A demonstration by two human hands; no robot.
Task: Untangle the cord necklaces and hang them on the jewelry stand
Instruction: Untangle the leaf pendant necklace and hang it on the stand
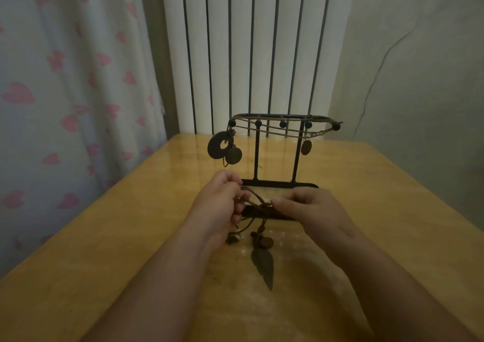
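Hands worked just near of the black jewelry stand (257,155): the left hand (222,200) and right hand (303,205) each pinched the tangled cord necklaces (258,210), whose leaf pendant (263,265) lay on the glossy wooden table (366,184). Hung necklaces (217,146) with disc pendants draped the stand's top bar. A white radiator (241,53) stood far behind, with a heart-print curtain (65,93) at left.

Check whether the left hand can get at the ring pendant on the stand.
Probably not yet: nothing stands between the left hand and the ring pendant hanging just beyond it, but that hand grips the tangled cords.
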